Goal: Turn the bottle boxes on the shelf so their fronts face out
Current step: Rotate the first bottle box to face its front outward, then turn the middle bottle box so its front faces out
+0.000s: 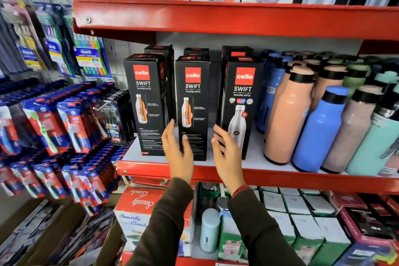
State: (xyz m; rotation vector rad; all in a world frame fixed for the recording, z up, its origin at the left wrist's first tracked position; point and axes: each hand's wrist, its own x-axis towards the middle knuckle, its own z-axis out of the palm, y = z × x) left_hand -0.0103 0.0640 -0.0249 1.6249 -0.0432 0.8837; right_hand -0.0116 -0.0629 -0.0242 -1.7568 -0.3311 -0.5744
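Three black bottle boxes (192,106) stand upright on a red-edged shop shelf (280,176), coloured bottles (319,129) beside them. Both hands, left (177,149) and right (226,153), spread, flank the middle box.

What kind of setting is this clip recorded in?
Most likely a retail shop aisle: red shelving stocked with boxed Cello bottles, loose coloured bottles, and hanging toothbrush packs.

The left hand (178,151) covers the middle box's (192,101) lower left corner, its fine print too blurred to read — and the rear boxes (196,52) show only their tops.
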